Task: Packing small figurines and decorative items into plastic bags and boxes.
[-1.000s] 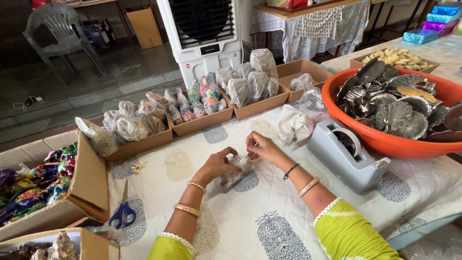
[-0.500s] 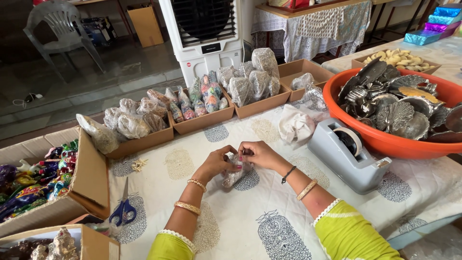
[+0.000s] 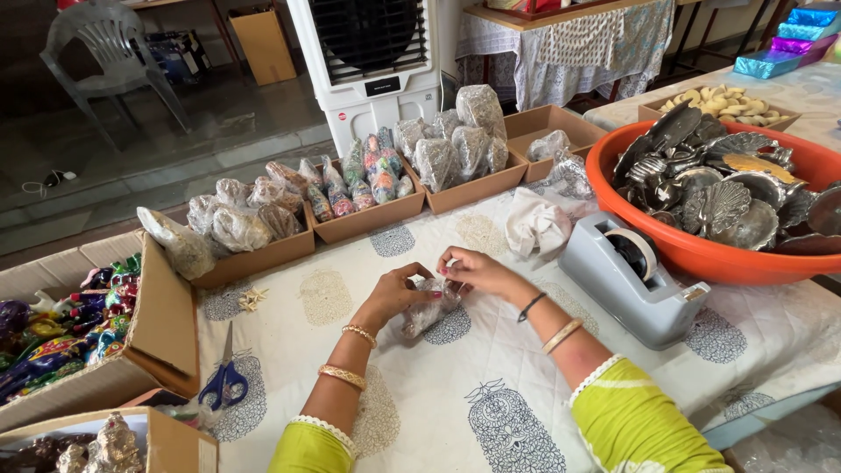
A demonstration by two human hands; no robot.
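holding: i see my left hand (image 3: 396, 293) and right hand (image 3: 477, 271) both pinched on the small clear packet (image 3: 427, 308).
change: since a second ago the right hand came in and stayed at the packet's top edge.
place: packet low over the printed worktop (image 3: 491, 368), beside the grey tape dispenser (image 3: 632, 280).
meaning: i judge the top is being closed.

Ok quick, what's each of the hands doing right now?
Left hand: closed on the small clear plastic packet, holding it on the tablecloth.
Right hand: fingers pinched on the packet's top end.
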